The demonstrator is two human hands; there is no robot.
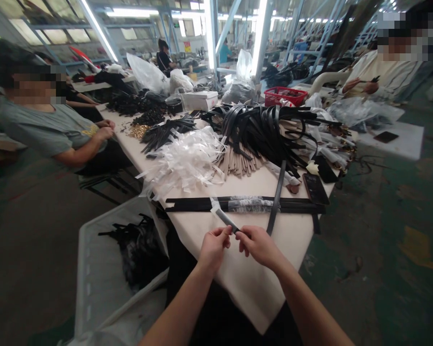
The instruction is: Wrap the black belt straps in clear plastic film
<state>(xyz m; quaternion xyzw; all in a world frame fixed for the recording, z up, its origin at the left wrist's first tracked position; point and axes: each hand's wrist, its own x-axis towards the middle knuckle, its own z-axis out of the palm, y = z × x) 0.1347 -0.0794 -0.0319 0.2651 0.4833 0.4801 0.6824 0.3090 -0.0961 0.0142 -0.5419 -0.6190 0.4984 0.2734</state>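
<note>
A short dark strap with a whitish sleeve (pixel 223 217) over its far part is pinched between both my hands, above the table's near corner. My left hand (pixel 212 248) has thumb and fingers closed at its near end. My right hand (pixel 259 244) grips the same end from the right, fingers curled. Just beyond lies a bundle of long black straps (pixel 202 204), wrapped in clear plastic at the middle. One black strap (pixel 277 197) crosses that bundle and runs down toward my right hand; whether it joins the held piece, I cannot tell.
White plastic strips (pixel 191 156) are heaped beside a pile of black straps (pixel 252 127) on the table (pixel 238 283). A phone (pixel 315 189) lies at the right edge. A white bin (pixel 94 250) stands lower left. Co-workers sit left (pixel 57 129) and right (pixel 378 72).
</note>
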